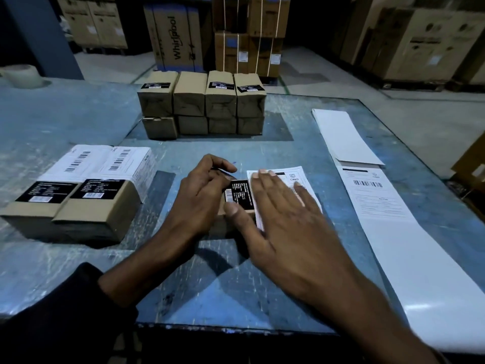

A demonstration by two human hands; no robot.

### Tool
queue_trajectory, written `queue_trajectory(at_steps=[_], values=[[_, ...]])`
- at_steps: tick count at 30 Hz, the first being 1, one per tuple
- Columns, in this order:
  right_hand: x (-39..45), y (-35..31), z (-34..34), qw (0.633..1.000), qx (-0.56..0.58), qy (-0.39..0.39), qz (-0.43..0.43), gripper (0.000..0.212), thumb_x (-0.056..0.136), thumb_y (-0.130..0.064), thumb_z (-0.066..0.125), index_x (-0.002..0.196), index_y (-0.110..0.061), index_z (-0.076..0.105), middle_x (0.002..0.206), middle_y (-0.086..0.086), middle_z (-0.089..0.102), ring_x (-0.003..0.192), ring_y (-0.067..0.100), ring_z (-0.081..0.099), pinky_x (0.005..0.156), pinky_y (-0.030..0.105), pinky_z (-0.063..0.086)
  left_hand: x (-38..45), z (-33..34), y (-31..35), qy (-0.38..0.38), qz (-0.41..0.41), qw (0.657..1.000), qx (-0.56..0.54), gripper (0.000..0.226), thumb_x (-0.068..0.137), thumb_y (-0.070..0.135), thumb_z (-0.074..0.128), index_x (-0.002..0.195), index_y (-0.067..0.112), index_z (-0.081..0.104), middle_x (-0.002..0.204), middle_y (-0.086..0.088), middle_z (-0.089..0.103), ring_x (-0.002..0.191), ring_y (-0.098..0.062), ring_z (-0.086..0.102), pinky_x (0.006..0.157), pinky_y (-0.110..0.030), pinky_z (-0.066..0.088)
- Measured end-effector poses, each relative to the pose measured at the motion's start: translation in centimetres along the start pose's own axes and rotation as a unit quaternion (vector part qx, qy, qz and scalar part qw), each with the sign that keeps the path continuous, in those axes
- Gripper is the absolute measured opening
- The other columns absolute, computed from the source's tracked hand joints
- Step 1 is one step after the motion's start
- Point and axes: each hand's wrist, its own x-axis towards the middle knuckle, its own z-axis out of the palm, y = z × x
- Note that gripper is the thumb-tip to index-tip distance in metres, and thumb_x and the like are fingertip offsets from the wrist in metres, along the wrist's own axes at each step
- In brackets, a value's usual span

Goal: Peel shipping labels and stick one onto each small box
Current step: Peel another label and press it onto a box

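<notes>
A small brown box (237, 195) with a black product sticker lies in the middle of the blue table. My left hand (202, 195) grips its left side with curled fingers. My right hand (286, 219) lies flat with straight fingers on a white shipping label (294, 177) that covers the box's right part. Two boxes (86, 206) with white labels on top sit at the left. A long label strip (378, 198) runs down the right side of the table.
A two-layer stack of several brown boxes (202, 106) stands at the back of the table (236, 292). A tape roll (22, 74) sits at the far left corner. Large cartons (178, 38) stand on the floor behind.
</notes>
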Motion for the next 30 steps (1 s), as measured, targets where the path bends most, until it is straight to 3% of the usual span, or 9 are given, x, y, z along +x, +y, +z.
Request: queue_trajectory(at_steps=[4, 8, 12, 17, 21, 26, 30], values=[[0.1, 3.2, -1.4, 0.997, -0.03, 0.0, 0.077, 0.103, 0.084, -0.088, -0.019, 0.168, -0.029, -0.013, 0.176, -0.014, -0.019, 0.156, -0.003, -0.026, 0.131, 0.039, -0.016, 0.1, 0.2, -0.1, 0.011, -0.008, 1.0, 0.011, 0.017, 0.104, 0.014, 0.053, 0.103, 0.025, 0.067, 0.093, -0.003, 0.077, 0.088, -0.027, 0.076, 0.074, -0.041, 0.056], [0.0, 2.4, -1.9, 0.993, -0.072, 0.004, 0.097, 0.103, 0.087, -0.083, -0.017, 0.169, -0.021, -0.012, 0.176, -0.007, -0.021, 0.156, 0.003, -0.031, 0.13, 0.046, -0.019, 0.2, 0.3, 0.0, 0.028, -0.028, 0.999, 0.001, 0.022, 0.102, 0.018, 0.051, 0.094, 0.029, 0.068, 0.102, 0.003, 0.079, 0.087, -0.023, 0.075, 0.075, -0.042, 0.051], [0.2, -0.5, -0.6, 0.997, -0.057, 0.001, 0.045, 0.094, 0.094, -0.078, -0.012, 0.169, -0.022, -0.011, 0.177, -0.006, -0.018, 0.158, 0.005, -0.027, 0.131, 0.046, -0.016, 0.3, 0.4, -0.2, 0.03, -0.009, 1.0, 0.0, 0.02, 0.099, 0.021, 0.049, 0.094, 0.026, 0.068, 0.097, -0.001, 0.077, 0.085, -0.024, 0.073, 0.073, -0.039, 0.052], [0.3, -0.3, 0.3, 0.999, -0.007, 0.0, -0.033, 0.085, 0.098, -0.076, -0.003, 0.17, -0.03, -0.005, 0.177, -0.015, -0.012, 0.157, -0.005, -0.023, 0.132, 0.033, -0.012, 0.5, 0.3, -0.4, 0.032, 0.007, 0.999, -0.002, 0.024, 0.093, 0.035, 0.046, 0.096, 0.024, 0.067, 0.092, -0.006, 0.074, 0.08, -0.019, 0.071, 0.069, -0.037, 0.053], [-0.7, 3.3, -0.9, 0.999, -0.031, -0.01, 0.018, 0.09, 0.09, -0.083, -0.017, 0.166, -0.035, -0.018, 0.172, -0.02, -0.025, 0.152, -0.01, -0.029, 0.129, 0.027, -0.015, 0.6, 0.5, -0.3, 0.046, 0.013, 0.999, 0.024, 0.026, 0.096, 0.041, 0.042, 0.093, 0.032, 0.066, 0.09, -0.002, 0.077, 0.086, -0.026, 0.072, 0.08, -0.051, 0.054], [-1.3, 4.2, -0.7, 0.998, 0.002, 0.006, 0.069, 0.103, 0.08, -0.087, -0.022, 0.166, -0.031, -0.021, 0.174, -0.016, -0.025, 0.152, -0.01, -0.029, 0.13, 0.035, -0.017, 0.4, 0.7, -0.1, 0.058, 0.025, 0.998, 0.025, 0.024, 0.095, 0.035, 0.043, 0.094, 0.028, 0.066, 0.088, -0.003, 0.078, 0.084, -0.025, 0.073, 0.076, -0.045, 0.052], [-1.5, 2.6, -1.0, 0.996, -0.024, 0.036, 0.083, 0.105, 0.077, -0.086, -0.028, 0.165, -0.029, -0.025, 0.17, -0.015, -0.033, 0.151, -0.004, -0.037, 0.128, 0.042, -0.023, 0.5, 0.6, -0.2, 0.052, 0.019, 0.998, 0.025, 0.021, 0.094, 0.033, 0.045, 0.093, 0.03, 0.066, 0.092, -0.002, 0.077, 0.086, -0.03, 0.073, 0.077, -0.051, 0.055]])
